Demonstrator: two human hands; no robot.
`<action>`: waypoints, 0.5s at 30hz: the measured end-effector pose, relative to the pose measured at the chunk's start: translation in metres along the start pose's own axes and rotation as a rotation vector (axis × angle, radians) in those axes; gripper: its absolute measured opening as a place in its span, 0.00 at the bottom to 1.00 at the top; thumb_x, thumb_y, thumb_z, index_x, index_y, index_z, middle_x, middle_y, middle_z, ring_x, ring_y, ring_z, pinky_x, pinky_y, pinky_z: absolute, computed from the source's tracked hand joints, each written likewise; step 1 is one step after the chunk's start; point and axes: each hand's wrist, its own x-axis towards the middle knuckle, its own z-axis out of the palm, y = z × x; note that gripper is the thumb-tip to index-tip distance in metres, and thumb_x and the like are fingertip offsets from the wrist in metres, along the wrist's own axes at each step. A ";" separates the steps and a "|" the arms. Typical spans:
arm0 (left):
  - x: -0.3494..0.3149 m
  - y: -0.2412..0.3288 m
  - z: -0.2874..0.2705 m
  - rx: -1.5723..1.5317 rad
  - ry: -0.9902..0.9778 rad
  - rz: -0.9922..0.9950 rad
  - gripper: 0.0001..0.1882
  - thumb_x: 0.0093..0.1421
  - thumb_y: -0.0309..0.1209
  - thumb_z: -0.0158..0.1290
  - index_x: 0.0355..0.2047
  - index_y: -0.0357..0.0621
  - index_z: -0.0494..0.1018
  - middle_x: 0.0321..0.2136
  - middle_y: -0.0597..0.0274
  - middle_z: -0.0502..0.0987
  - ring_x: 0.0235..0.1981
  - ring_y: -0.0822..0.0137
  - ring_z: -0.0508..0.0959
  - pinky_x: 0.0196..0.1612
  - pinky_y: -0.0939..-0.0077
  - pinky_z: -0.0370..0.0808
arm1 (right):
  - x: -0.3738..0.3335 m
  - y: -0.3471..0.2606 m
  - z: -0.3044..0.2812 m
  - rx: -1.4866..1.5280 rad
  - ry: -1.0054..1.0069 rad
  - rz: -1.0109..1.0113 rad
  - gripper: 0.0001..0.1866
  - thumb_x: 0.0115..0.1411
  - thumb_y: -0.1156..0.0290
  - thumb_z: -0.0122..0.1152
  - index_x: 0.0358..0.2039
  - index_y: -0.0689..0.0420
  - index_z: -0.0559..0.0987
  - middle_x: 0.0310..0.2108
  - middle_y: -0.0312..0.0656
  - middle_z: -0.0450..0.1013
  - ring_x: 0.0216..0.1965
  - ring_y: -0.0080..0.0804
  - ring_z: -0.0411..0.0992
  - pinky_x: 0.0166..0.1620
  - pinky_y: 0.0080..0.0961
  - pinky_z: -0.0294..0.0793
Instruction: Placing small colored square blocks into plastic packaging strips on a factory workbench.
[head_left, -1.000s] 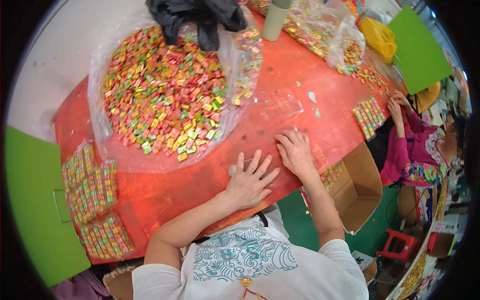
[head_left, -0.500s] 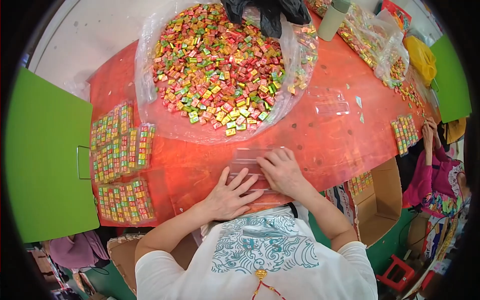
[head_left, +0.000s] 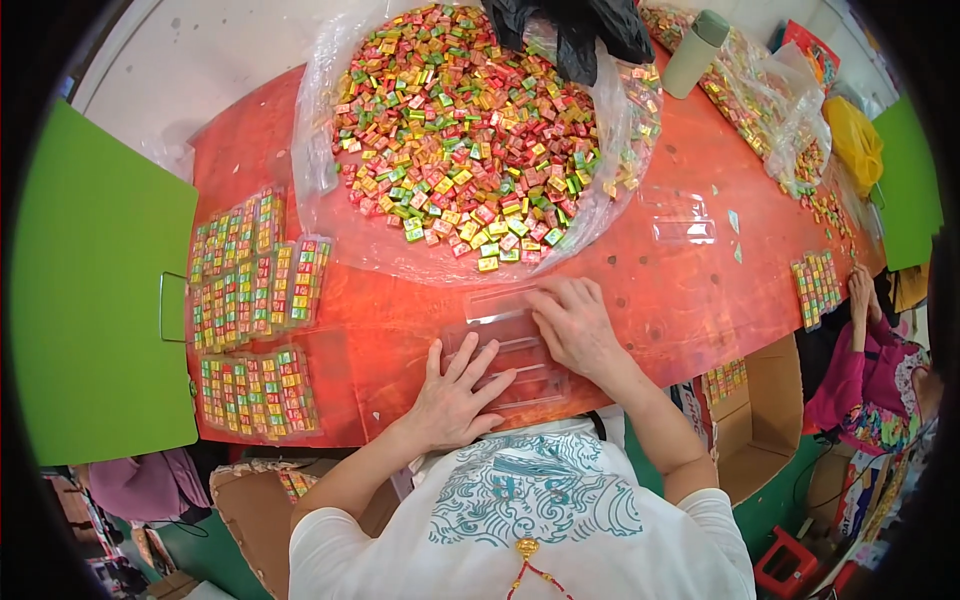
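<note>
Several clear plastic trays [head_left: 520, 347] with long grooves lie at the table's near edge, in front of my body. My left hand [head_left: 455, 395] rests on their left side with its fingers spread and holds nothing. On the right, my right hand [head_left: 578, 330] is bent, its fingers close together at the right end of the farthest clear tray [head_left: 500, 301]. That tray appears pinched there, though its thumb side is partly hidden. Beyond the trays, a heap of small wrapped candies [head_left: 465, 140] in red, yellow, green and orange lies on a spread clear plastic bag [head_left: 375, 255].
Filled candy trays [head_left: 255, 395] are stacked at the left, beside a green panel [head_left: 100, 290]. A black bag [head_left: 580, 35], a bottle [head_left: 695, 55] and more clear trays [head_left: 683, 220] are farther off. At the right, another person's hands [head_left: 862, 292] are near a filled tray [head_left: 816, 288].
My left hand has slid slightly left and nearer to me on the trays. The farthest tray sits apart from the others at my right fingers. The whole view has shifted a little.
</note>
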 end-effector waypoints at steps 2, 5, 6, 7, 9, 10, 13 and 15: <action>0.004 -0.005 -0.004 -0.020 0.074 0.023 0.34 0.59 0.45 0.59 0.66 0.55 0.68 0.71 0.47 0.56 0.73 0.43 0.51 0.68 0.28 0.43 | 0.010 0.006 -0.004 -0.127 0.043 0.015 0.17 0.57 0.75 0.63 0.49 0.55 0.78 0.51 0.43 0.72 0.49 0.42 0.71 0.54 0.41 0.65; 0.021 -0.016 -0.015 -0.055 0.180 0.013 0.32 0.61 0.43 0.58 0.64 0.49 0.69 0.70 0.46 0.59 0.73 0.45 0.53 0.68 0.31 0.46 | 0.022 0.019 -0.002 -0.201 0.036 -0.005 0.17 0.57 0.76 0.61 0.49 0.56 0.78 0.52 0.42 0.72 0.50 0.40 0.71 0.55 0.40 0.64; 0.030 -0.021 -0.021 -0.066 0.220 -0.026 0.31 0.61 0.42 0.57 0.63 0.47 0.69 0.69 0.46 0.60 0.73 0.46 0.54 0.68 0.32 0.47 | 0.025 0.021 0.000 -0.245 0.016 -0.024 0.17 0.57 0.76 0.61 0.49 0.56 0.78 0.51 0.41 0.72 0.51 0.39 0.71 0.55 0.40 0.64; 0.040 -0.025 -0.025 -0.047 0.261 -0.047 0.30 0.63 0.41 0.55 0.64 0.45 0.68 0.68 0.47 0.61 0.71 0.47 0.56 0.68 0.35 0.49 | 0.023 0.026 0.002 -0.250 0.017 -0.025 0.17 0.57 0.76 0.61 0.49 0.56 0.78 0.51 0.41 0.72 0.51 0.39 0.71 0.55 0.40 0.64; 0.056 -0.039 -0.023 -0.044 0.261 -0.095 0.30 0.64 0.41 0.54 0.64 0.45 0.67 0.68 0.47 0.62 0.71 0.46 0.58 0.68 0.35 0.49 | 0.015 0.036 0.008 -0.267 -0.063 -0.016 0.17 0.56 0.77 0.60 0.47 0.56 0.79 0.49 0.38 0.74 0.50 0.36 0.71 0.55 0.39 0.63; 0.060 -0.046 -0.019 -0.039 0.256 -0.149 0.30 0.65 0.42 0.52 0.65 0.44 0.67 0.68 0.48 0.62 0.70 0.45 0.59 0.68 0.36 0.50 | 0.013 0.036 0.007 -0.268 -0.063 -0.018 0.17 0.56 0.77 0.60 0.47 0.56 0.79 0.49 0.38 0.74 0.50 0.36 0.71 0.55 0.39 0.63; 0.063 -0.058 -0.011 -0.043 0.188 -0.203 0.30 0.67 0.43 0.49 0.66 0.43 0.65 0.67 0.50 0.64 0.70 0.47 0.59 0.69 0.37 0.49 | 0.007 0.035 0.006 -0.299 -0.103 0.005 0.15 0.56 0.77 0.59 0.46 0.55 0.79 0.46 0.36 0.74 0.48 0.36 0.71 0.55 0.38 0.63; 0.062 -0.056 -0.008 -0.012 0.154 -0.219 0.29 0.69 0.43 0.47 0.67 0.44 0.65 0.66 0.51 0.65 0.70 0.49 0.59 0.70 0.39 0.48 | 0.003 0.034 0.006 -0.287 -0.082 0.028 0.15 0.56 0.78 0.58 0.45 0.55 0.79 0.45 0.38 0.74 0.46 0.37 0.71 0.55 0.38 0.63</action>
